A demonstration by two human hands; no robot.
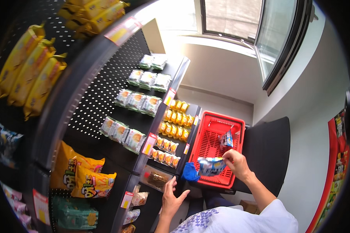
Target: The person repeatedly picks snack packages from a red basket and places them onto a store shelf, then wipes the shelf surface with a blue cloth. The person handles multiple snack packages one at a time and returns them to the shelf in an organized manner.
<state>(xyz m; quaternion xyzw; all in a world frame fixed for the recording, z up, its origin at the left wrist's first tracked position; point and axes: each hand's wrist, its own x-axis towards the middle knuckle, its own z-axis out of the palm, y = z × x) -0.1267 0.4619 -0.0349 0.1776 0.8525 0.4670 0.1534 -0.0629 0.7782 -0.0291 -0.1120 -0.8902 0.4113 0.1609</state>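
Over the near end of a red shopping basket [240,155], my right hand [238,165] pinches a blue snack packet [210,166] by its right edge. Inside the basket lies another small packet [226,140], blue and red. A bright blue cloth-like item [190,172] lies at the basket's near left corner. My left hand [172,198] is empty, with fingers apart, beside the shelf edge. Closest to it is a clear-lidded box [156,178] with brown contents, on the shelf.
Black shelving on the left carries rows of white-green packets [136,101], small orange-yellow packets [177,118] and large orange bags [93,180]. A black rounded tabletop [266,155] adjoins the basket. An open window sash [278,42] juts inward at upper right.
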